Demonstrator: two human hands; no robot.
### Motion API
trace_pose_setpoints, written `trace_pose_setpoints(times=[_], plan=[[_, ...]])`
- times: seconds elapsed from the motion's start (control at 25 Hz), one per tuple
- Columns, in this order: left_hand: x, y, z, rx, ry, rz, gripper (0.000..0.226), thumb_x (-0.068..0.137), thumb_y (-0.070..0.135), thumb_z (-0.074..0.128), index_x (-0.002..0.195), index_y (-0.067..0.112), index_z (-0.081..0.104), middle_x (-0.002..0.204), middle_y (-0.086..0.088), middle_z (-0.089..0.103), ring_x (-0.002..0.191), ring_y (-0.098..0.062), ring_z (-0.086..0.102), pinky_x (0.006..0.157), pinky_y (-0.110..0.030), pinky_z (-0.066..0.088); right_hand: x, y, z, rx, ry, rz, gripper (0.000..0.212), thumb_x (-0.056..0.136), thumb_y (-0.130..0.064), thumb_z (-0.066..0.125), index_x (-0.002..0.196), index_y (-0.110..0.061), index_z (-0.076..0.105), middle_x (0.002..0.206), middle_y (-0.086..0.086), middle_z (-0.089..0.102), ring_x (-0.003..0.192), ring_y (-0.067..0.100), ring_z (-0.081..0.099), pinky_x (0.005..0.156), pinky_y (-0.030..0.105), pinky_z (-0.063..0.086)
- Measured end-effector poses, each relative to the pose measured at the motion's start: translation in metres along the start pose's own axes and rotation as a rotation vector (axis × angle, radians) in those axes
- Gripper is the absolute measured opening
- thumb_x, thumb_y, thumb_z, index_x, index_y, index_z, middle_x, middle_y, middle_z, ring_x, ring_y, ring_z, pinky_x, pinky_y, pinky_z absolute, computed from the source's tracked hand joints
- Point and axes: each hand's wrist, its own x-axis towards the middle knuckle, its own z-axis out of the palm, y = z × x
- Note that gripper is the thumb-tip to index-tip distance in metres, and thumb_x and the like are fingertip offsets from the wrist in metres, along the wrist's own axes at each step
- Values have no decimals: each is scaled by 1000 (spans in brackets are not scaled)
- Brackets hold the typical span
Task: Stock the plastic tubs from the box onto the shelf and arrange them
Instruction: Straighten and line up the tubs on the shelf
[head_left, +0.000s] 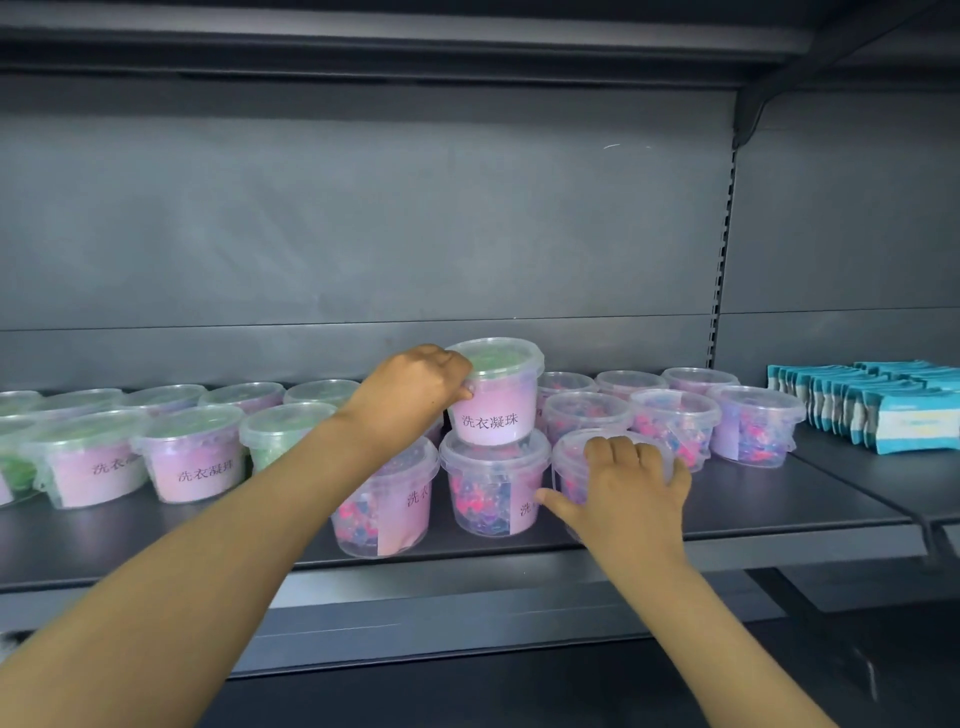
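Several clear plastic tubs with pink labels stand in rows on a dark grey shelf (779, 499). One green-filled tub (496, 395) sits stacked on a pink-and-blue-filled tub (493, 488) at the front middle. My left hand (415, 389) grips the stacked tub's left side near its lid. My right hand (628, 483) grips another front-row tub (571, 457) from above, fingers over the lid and thumb against its side. A further tub (384, 509) stands under my left forearm.
Green-filled tubs (192, 452) fill the shelf's left part, pink-and-blue ones (753, 426) the right. A row of blue-and-white packets (872, 405) stands on the neighbouring shelf section at the right. An upper shelf overhangs. The shelf's front strip lies bare.
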Motion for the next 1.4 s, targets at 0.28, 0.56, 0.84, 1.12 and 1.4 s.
trace_pose_setpoints(times=[0.28,0.56,0.84,1.12,1.4], plan=[[-4,-5,-19,3,89,17,33,82,28,45,75,4,65,66,-7,67,59,-23,65,45,-27,52,8,-10,10,16,354,-192,56,57,-66,67,82,-15,72,83,4,70,88,30,67,87,66,41],[-10,-22,-20,63,55,-9,22,78,24,58,75,4,65,63,-8,66,57,-25,64,42,-28,52,46,-24,5,-14,140,-422,32,88,-45,53,108,-24,68,108,-1,65,103,23,56,90,38,33],[-35,-38,-28,72,-49,-37,14,81,18,64,82,4,64,71,-9,67,64,-28,65,47,-34,54,112,-39,13,42,-170,-305,33,87,-35,57,115,-19,64,117,2,63,111,24,56,95,36,40],[-58,-49,-71,98,-19,-91,35,84,28,46,83,3,69,75,-9,71,63,-26,68,52,-28,53,147,-35,20,341,-340,-321,34,80,-28,70,108,-9,68,118,8,64,110,23,58,93,31,45],[-72,-47,-62,20,-11,-94,55,95,45,33,86,6,71,78,-5,73,65,-23,69,53,-26,54,84,18,-2,277,-204,-162,45,84,-52,56,114,-20,63,133,-2,56,126,25,45,104,44,36]])
